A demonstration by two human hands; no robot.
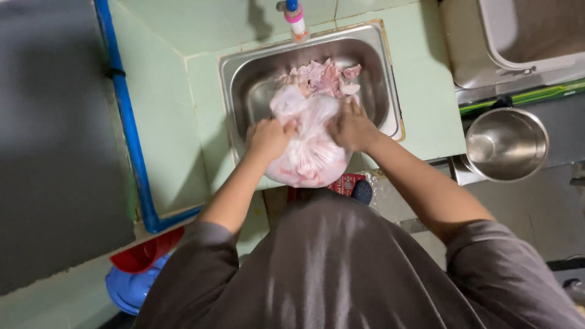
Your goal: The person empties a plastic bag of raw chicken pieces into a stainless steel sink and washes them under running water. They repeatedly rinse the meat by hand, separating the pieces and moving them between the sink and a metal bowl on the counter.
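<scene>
Both hands hold a clear plastic bag (308,143) full of pale pink raw meat over the near edge of a metal sink (381,73). The left hand (268,137) is closed tight on the left side of the bag, with the fingers curled into the plastic. The right hand (352,127) grips the right side near the top, and its fingers are bent around the bag too. The mouth of the bag points toward the far side of the sink, and a pile of meat pieces (326,76) lies there in the basin, touching the open end of the bag. The fat bottom of the bag hangs past the near edge of the sink, toward the person's body. That part could be a problem: the plastic looks wet and slippery, so the bag could slide out of the hands and drop on the floor. If the bag tips too fast, meat could jump over the sink rim onto the green counter (426,109). A thin bag could also tear from the weight. A tap with a pink end (295,15) hangs over the far edge of the sink. A shiny metal bowl (507,144) sits well apart, off the right edge of the counter.
</scene>
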